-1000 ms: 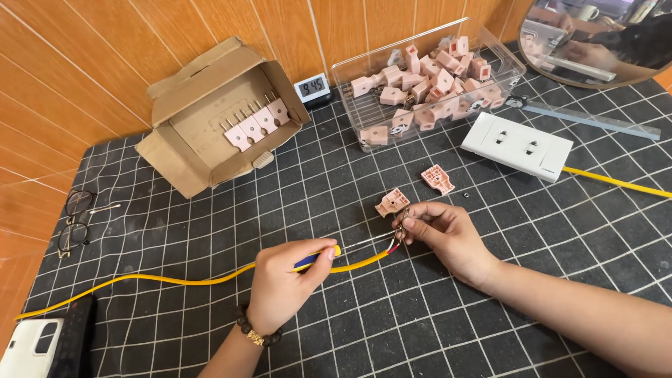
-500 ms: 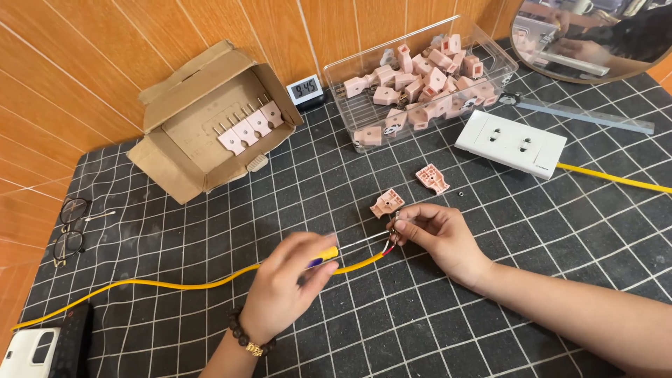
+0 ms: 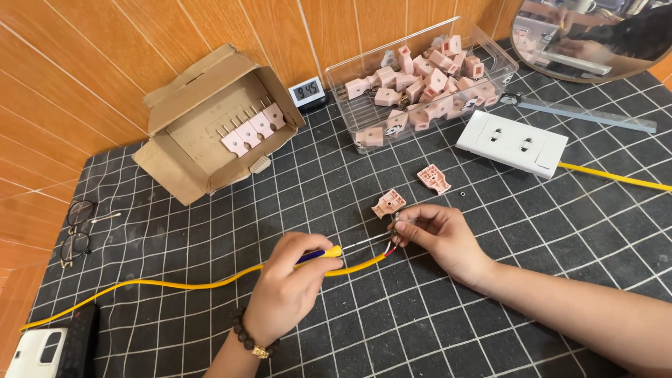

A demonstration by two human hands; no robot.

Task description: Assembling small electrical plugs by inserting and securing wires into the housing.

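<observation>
My left hand grips a screwdriver with a blue and yellow handle; its thin shaft points right toward my right hand. My right hand pinches a small metal plug part at the stripped end of a yellow cable, where red wire shows. The cable runs left across the black grid mat. Two pink plug halves lie just beyond my right hand: one close to the fingers, one farther back.
An open cardboard box holds several pink plugs at back left. A clear plastic bin of pink plug parts stands at the back. A white power strip, small digital clock, glasses and mirror are around.
The view has shifted slightly. My left hand has closed more over the screwdriver handle and brought its tip toward the part in my right hand.
</observation>
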